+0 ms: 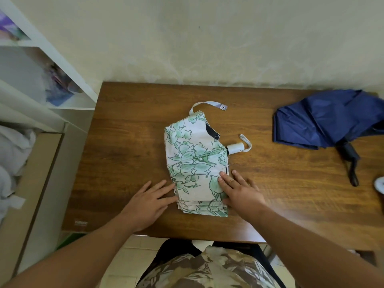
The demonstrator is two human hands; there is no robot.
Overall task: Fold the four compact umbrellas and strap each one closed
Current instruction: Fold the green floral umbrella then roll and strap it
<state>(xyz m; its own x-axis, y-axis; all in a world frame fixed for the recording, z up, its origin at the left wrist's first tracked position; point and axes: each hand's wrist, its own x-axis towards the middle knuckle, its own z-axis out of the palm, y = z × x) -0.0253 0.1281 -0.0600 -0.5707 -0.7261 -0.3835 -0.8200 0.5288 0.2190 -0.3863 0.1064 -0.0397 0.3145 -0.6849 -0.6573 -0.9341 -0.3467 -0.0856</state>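
A white umbrella with green flower print lies flattened in the middle of the wooden table. Its white handle with a wrist loop points right. Its closing strap, with a snap at the end, lies loose at the far end. My left hand rests flat on the table, fingertips touching the canopy's near left edge. My right hand presses flat on the canopy's near right corner. A navy blue umbrella lies crumpled at the right, with its black handle pointing toward me.
A white shelf unit with fabric items stands to the left. A cardboard box holding pale cloth sits below it. A white object shows at the table's right edge. A wall runs behind the table.
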